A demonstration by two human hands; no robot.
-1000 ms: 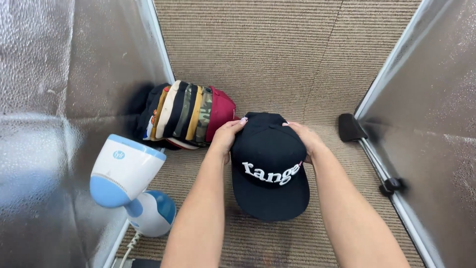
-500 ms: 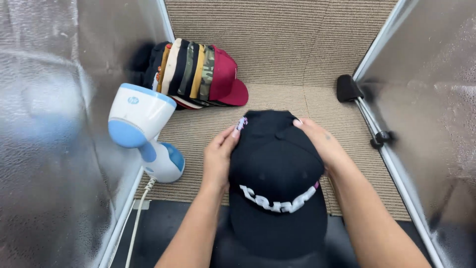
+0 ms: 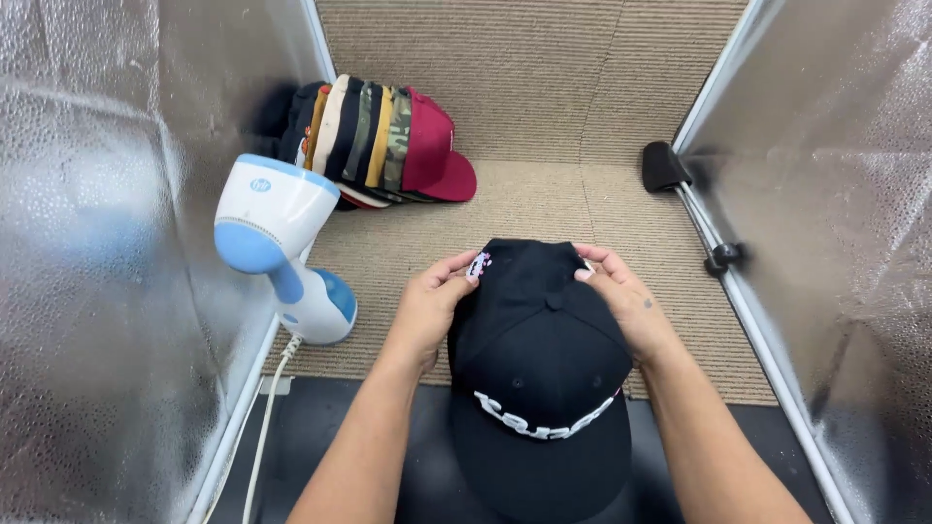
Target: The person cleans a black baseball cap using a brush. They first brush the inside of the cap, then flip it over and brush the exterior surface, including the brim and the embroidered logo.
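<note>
Black cap (image 3: 540, 388) on the carpeted surface (image 3: 544, 204), brim toward the camera, white stitched lettering across its front. Left hand (image 3: 427, 309) and right hand (image 3: 626, 301) flank the crown, fingers pinching its rear edge. Judged light; soft crown, stiffer brim. Stacked caps (image 3: 374, 136) and a blue-white steamer (image 3: 282, 243) stand at left.
</note>
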